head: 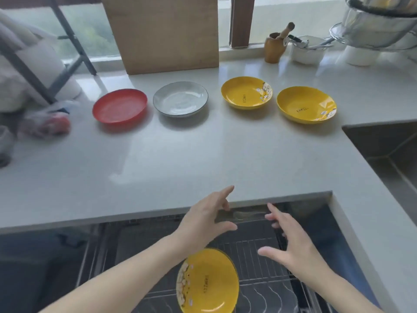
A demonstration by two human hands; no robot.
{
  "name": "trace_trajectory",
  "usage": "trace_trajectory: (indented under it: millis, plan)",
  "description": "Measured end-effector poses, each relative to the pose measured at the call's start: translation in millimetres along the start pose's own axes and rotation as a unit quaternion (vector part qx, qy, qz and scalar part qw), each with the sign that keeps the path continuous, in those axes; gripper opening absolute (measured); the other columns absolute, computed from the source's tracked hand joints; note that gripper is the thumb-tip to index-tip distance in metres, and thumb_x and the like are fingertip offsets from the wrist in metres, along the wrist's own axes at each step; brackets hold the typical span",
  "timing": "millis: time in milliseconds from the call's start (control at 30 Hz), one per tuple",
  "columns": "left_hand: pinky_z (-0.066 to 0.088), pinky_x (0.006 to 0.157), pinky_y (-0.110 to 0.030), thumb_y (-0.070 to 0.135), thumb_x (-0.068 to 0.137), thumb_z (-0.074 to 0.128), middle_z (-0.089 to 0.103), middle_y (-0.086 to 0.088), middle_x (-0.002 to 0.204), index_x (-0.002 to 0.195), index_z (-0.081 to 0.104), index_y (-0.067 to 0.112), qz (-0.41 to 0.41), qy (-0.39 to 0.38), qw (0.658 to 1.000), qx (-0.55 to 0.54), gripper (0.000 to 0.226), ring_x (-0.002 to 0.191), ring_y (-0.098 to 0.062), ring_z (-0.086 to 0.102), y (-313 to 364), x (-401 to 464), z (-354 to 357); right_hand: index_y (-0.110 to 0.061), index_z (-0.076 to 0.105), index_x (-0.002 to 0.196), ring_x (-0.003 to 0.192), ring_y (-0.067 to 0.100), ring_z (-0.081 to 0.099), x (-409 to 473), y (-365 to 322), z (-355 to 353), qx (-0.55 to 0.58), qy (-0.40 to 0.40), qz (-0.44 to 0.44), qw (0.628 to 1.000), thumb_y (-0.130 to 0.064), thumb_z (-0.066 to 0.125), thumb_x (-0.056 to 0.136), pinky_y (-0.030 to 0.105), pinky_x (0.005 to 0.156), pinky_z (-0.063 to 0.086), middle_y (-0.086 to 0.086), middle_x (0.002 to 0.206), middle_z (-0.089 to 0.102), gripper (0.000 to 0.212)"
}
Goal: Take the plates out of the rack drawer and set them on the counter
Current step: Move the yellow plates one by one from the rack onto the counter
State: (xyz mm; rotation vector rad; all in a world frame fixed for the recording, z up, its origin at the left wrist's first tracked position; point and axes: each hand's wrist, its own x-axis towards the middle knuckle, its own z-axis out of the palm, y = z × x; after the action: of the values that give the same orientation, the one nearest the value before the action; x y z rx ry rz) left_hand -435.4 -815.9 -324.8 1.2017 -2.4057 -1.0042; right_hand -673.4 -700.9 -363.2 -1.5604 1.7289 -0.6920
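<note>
On the white counter [180, 159] stand a red plate [120, 106], a grey plate [180, 98] and two yellow plates [246, 92] [306, 104] in a row. Below the counter's front edge the wire rack drawer [259, 263] is pulled out. A third yellow plate [207, 281] stands on edge in it, under my left forearm. My left hand [206, 219] hovers at the counter edge, fingers apart, holding nothing. My right hand [286, 241] is over the rack, fingers spread, also empty.
A wooden board [164, 32] leans against the window at the back. A wooden mortar [274, 47], a white bowl [308, 49] and steel bowls [379, 23] stand back right. The sink [388, 152] lies at right. A plastic bag [45, 120] sits at left.
</note>
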Motion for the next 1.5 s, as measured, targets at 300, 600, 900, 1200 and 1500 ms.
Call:
trace_trajectory:
  millis: [300, 600, 900, 1200, 1500]
  plan:
    - [0.046, 0.103, -0.034, 0.047, 0.071, 0.082, 0.040, 0.005, 0.144, 0.156, 0.010, 0.025, -0.204, -0.101, 0.972, 0.061, 0.113, 0.129, -0.015, 0.044, -122.8, -141.1, 73.9, -0.027, 0.014, 0.159, 0.138, 0.013, 0.038, -31.2, 38.3, 122.0, -0.191, -0.194, 0.041, 0.961, -0.057, 0.079, 0.073, 0.035, 0.113, 0.039, -0.005, 0.150, 0.040, 0.112]
    - [0.040, 0.110, -0.042, 0.042, 0.063, 0.086, 0.035, -0.005, 0.154, 0.153, 0.019, 0.020, -0.269, -0.145, 0.950, 0.069, 0.114, 0.140, -0.026, 0.036, -193.4, -168.7, 146.4, -0.042, 0.013, 0.154, 0.130, 0.021, 0.052, -12.4, 90.8, 168.9, -0.238, -0.260, 0.080, 0.932, -0.042, 0.091, 0.065, 0.040, 0.104, 0.049, -0.003, 0.148, 0.049, 0.118]
    - [0.046, 0.102, -0.034, 0.050, 0.051, 0.089, 0.046, 0.007, 0.137, 0.144, 0.028, 0.031, -0.235, -0.102, 0.966, -0.024, 0.112, 0.126, -0.014, 0.045, -198.8, -166.3, 165.3, -0.074, -0.006, 0.128, 0.102, 0.001, 0.052, -13.7, 93.6, 189.1, -0.093, -0.276, 0.084, 0.953, -0.041, 0.092, 0.053, 0.020, 0.087, 0.047, -0.030, 0.119, 0.047, 0.128]
    - [0.030, 0.117, -0.048, 0.046, 0.052, 0.092, 0.023, 0.006, 0.157, 0.151, 0.015, 0.038, -0.250, -0.131, 0.955, -0.097, 0.125, 0.145, -0.020, 0.023, -202.9, -166.2, 159.7, -0.085, 0.000, 0.120, 0.129, -0.007, 0.029, -13.8, 96.7, 176.6, -0.007, -0.293, 0.118, 0.949, -0.039, 0.094, 0.050, 0.029, 0.114, 0.030, -0.049, 0.134, 0.019, 0.126]
    - [0.026, 0.119, -0.041, 0.058, 0.049, 0.090, 0.027, 0.017, 0.154, 0.143, 0.017, 0.050, -0.166, -0.087, 0.978, -0.092, 0.120, 0.142, -0.008, 0.023, -191.8, -167.0, 137.2, -0.083, 0.007, 0.125, 0.121, -0.036, 0.023, -19.4, 73.3, 150.9, 0.043, -0.274, 0.101, 0.955, -0.035, 0.095, 0.051, 0.017, 0.108, 0.025, -0.060, 0.130, 0.022, 0.125]
